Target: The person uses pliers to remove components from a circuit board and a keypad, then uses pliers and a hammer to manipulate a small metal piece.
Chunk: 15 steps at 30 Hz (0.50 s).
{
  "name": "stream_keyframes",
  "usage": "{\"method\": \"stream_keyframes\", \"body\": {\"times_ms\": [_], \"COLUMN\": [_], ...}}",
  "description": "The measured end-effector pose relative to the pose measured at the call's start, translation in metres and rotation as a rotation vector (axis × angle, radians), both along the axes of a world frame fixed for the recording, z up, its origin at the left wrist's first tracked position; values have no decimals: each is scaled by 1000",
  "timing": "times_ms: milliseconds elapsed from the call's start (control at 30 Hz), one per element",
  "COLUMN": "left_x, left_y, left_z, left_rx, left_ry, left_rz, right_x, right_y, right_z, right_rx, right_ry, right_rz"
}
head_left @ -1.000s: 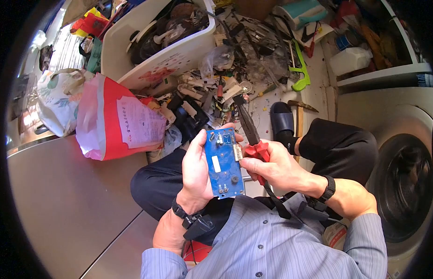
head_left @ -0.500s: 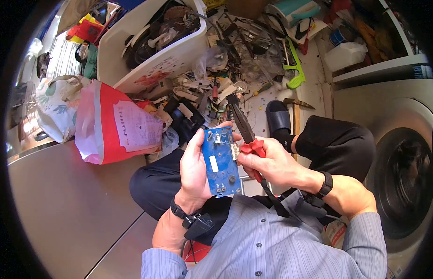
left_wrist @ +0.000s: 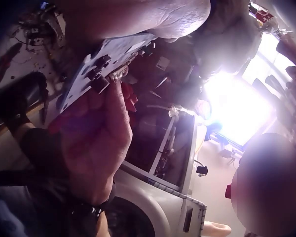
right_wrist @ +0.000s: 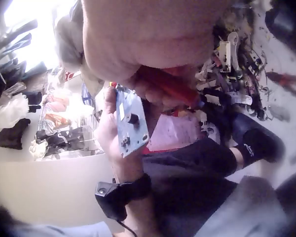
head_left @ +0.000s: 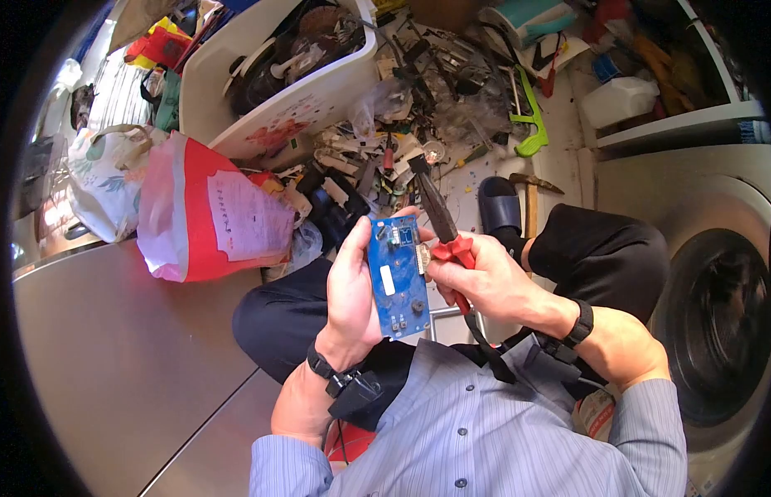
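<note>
A blue circuit board (head_left: 402, 290) is held upright in the left hand (head_left: 350, 290), thumb along its left edge and fingers behind it. The right hand (head_left: 493, 277) grips red-handled pliers (head_left: 437, 211), their dark jaws pointing up and away from the board. Its thumb and fingertips touch a pale connector (head_left: 422, 258) on the board's right edge. In the left wrist view the right thumb presses beside that connector (left_wrist: 119, 73), with the board (left_wrist: 103, 59) tilted. In the right wrist view the board (right_wrist: 131, 118) shows past the red handle (right_wrist: 170, 86).
Behind the hands lies a pile of scrap parts (head_left: 402, 157) on the floor, near a white tub (head_left: 302, 108) and a red and white bag (head_left: 215, 215). A hammer (head_left: 532, 207), a slippered foot (head_left: 500, 207), a green saw (head_left: 530, 116) and a washing machine (head_left: 700, 199) stand at the right.
The board and left hand have shifted slightly up and right in the head view since half a second ago. The right hand keeps its grip on the pliers and stays at the connector.
</note>
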<state>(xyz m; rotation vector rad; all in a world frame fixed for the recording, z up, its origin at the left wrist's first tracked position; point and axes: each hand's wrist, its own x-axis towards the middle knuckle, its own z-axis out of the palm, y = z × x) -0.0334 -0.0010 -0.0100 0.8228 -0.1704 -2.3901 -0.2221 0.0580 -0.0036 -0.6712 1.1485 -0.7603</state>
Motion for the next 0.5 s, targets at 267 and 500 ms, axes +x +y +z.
{"method": "stream_keyframes", "body": {"times_ms": [267,500], "left_x": [1,2], "left_y": [-1,-3], "left_z": [-2,-2], "left_rx": [-11,-7], "left_ry": [-49,-18], "left_rz": [12,1], "right_x": [0,1], "right_y": [-3,0], "right_z": [-3,-5], "right_rx": [-8,-13], "right_ry": [65,40], "right_rz": [39,17]}}
